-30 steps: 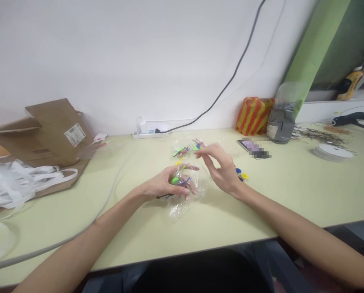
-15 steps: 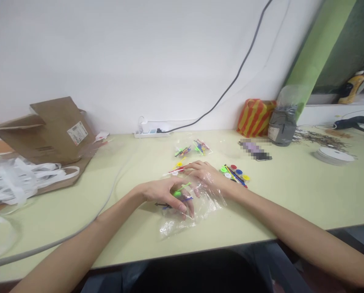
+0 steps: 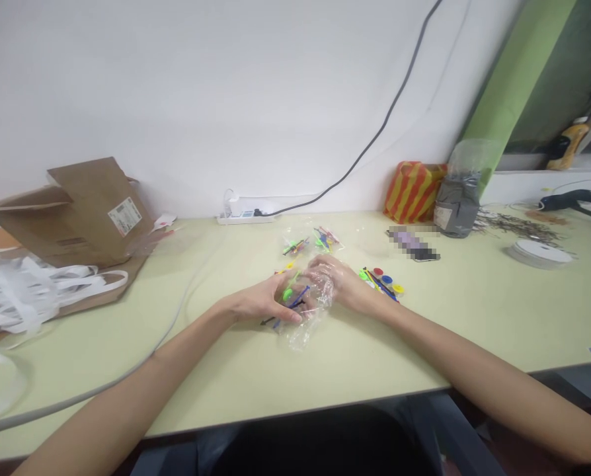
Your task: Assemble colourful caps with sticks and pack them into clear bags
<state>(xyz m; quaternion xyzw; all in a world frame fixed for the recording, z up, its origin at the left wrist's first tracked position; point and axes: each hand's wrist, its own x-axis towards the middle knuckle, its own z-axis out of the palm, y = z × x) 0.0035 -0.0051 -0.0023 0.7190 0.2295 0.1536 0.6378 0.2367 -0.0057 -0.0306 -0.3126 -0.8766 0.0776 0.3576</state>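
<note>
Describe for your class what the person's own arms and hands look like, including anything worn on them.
The left forearm and right forearm are bare, with no sleeves on them. The left hand and right hand wear no gloves, and no watch or bracelet shows. At the bottom of the view are a dark top and blue-grey trousers.
</note>
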